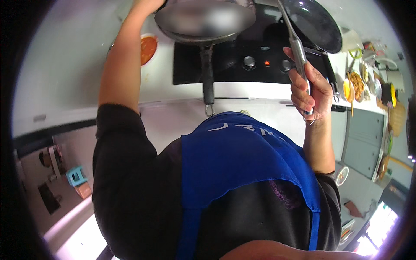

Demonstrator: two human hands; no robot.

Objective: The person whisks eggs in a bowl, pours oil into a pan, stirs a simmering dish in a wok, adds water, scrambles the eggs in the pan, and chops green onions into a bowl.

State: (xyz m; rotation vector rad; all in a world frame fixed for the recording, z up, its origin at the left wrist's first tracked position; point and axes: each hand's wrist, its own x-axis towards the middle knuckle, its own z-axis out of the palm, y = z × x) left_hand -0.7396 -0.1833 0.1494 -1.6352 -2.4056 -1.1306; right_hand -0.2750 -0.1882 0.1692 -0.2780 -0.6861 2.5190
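My right hand [308, 87] is closed around the metal handle of a long utensil [297, 48], whose far end runs out of the top of the view. At the top left, my left hand [149, 5] reaches beside the rim of a pan, mostly cut off by the picture's edge; what it touches cannot be told. The pan, with a black handle [208, 74] pointing towards me, stands on a black glass cooktop [227, 65]. Its inside is blurred. To the right, a second dark pan [315, 24] sits on the cooktop.
Left of the cooktop is a bowl of red-orange sauce [148, 50]. Control knobs [249, 61] and a lit red light line the cooktop's front. On the right counter are a plate of brown food [357, 86], a yellow-filled bowl [348, 89] with a utensil across it, and several containers.
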